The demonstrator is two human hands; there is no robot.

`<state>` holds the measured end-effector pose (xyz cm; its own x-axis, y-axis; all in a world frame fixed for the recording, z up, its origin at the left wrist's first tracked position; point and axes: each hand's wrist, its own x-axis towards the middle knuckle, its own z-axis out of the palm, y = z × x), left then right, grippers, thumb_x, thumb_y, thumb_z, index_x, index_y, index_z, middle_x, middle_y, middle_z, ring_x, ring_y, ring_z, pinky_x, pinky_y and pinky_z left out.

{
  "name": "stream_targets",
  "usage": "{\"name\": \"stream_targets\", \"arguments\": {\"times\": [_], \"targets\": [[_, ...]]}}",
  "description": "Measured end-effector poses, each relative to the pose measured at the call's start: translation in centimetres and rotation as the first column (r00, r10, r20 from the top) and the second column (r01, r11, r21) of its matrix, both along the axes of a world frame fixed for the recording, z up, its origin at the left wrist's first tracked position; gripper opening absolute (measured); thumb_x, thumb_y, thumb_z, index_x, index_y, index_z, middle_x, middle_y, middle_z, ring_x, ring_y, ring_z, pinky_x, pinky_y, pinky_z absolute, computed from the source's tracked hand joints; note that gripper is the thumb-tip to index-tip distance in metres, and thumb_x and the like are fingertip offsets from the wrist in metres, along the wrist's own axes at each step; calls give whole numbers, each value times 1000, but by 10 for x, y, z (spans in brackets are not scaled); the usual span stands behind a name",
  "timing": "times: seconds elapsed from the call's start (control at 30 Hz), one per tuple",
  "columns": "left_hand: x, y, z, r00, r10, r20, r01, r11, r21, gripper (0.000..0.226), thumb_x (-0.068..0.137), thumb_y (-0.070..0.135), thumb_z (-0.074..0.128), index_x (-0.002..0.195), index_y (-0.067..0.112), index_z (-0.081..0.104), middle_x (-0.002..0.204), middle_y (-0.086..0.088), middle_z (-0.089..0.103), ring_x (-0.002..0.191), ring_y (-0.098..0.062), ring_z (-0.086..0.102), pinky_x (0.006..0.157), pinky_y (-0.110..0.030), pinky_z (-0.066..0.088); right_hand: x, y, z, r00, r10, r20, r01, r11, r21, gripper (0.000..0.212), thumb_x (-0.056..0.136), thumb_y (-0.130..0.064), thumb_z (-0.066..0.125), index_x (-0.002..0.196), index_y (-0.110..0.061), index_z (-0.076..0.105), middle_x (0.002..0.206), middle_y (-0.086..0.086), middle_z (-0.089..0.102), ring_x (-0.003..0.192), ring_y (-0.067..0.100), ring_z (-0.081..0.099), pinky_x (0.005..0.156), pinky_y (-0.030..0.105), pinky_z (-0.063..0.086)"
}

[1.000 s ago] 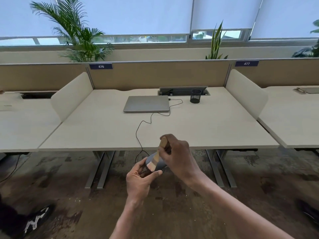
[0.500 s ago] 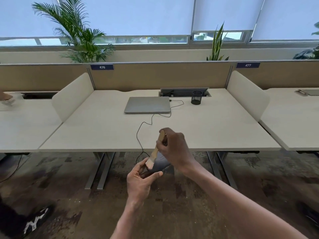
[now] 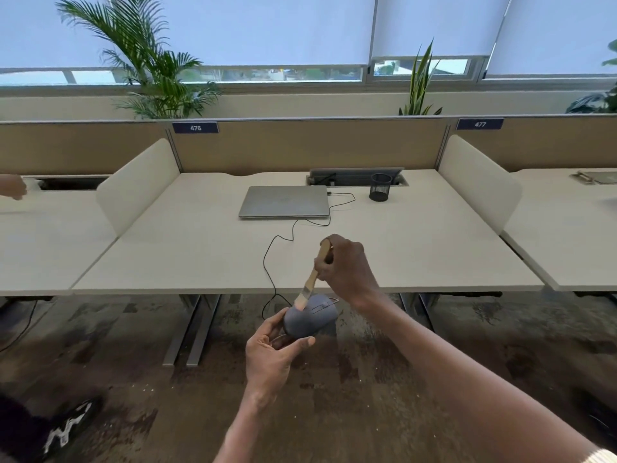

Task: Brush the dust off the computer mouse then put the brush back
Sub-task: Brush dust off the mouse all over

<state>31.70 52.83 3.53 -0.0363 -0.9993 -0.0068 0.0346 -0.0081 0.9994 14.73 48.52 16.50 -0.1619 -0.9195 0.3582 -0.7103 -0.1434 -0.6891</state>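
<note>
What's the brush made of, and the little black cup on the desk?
The brush looks like pale bare wood with light bristles; its handle is tan and matte. The black cup seems to be wire mesh, probably metal, since light shows through its sides.

The pale bench (image 3: 200, 248) carries a closed grey laptop (image 3: 285, 202) toward its back edge. Just right of the laptop stands a black mesh pen cup (image 3: 380, 186), in front of an open cable tray (image 3: 355, 177). A thin black cable (image 3: 278, 240) runs from the laptop's right side, curls across the top and drops over the front edge.
</note>
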Motion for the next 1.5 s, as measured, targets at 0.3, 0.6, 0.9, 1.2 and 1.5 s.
{"name": "stream_targets", "arguments": {"times": [0.3, 0.6, 0.9, 1.2, 1.5], "targets": [[4, -3, -1, 999, 24, -26, -24, 1000, 11, 73, 62, -3, 91, 127, 13, 64, 112, -4, 76, 101, -12, 75, 81, -22, 61, -6, 21, 1, 998, 62, 28, -59, 993, -103, 17, 89, -6, 69, 106, -6, 67, 82, 9, 74, 70, 22, 72, 68, 42, 61], [4, -4, -2, 998, 14, -58, -12, 999, 33, 76, 57, 9, 92, 127, 16, 64, 115, -4, 76, 106, -15, 74, 85, -27, 61, -10, 33, -4, 998, 47, -51, -55, 985, -163, 21, 90, -11, 70, 110, -7, 67, 81, 8, 73, 67, 21, 70, 64, 40, 59], [4, -7, -4, 998, 19, -62, -15, 998, 58, 81, 57, 8, 91, 132, 10, 62, 117, -6, 75, 106, -15, 74, 86, -27, 61, -14, 35, -7, 994, 44, -98, -59, 985, -162, 21, 91, -11, 69, 111, -8, 65, 82, 8, 73, 68, 22, 70, 63, 40, 60], [4, -6, -4, 997, 39, -64, -34, 997, 70, 83, 56, 10, 93, 133, 10, 62, 119, -7, 75, 108, -18, 74, 89, -30, 61, -23, 46, -13, 998, 24, -62, -31, 991, -128, 18, 91, -10, 69, 109, -9, 65, 83, 7, 73, 70, 20, 71, 63, 38, 60], [4, -3, -1, 992, 24, -121, -14, 997, 78, 82, 58, 1, 89, 134, 6, 60, 120, -10, 74, 107, -16, 74, 83, -21, 60, -29, 56, -21, 994, -36, 105, 48, 992, -115, 19, 89, -13, 74, 107, -12, 67, 85, 1, 74, 73, 12, 71, 64, 14, 57]]}}
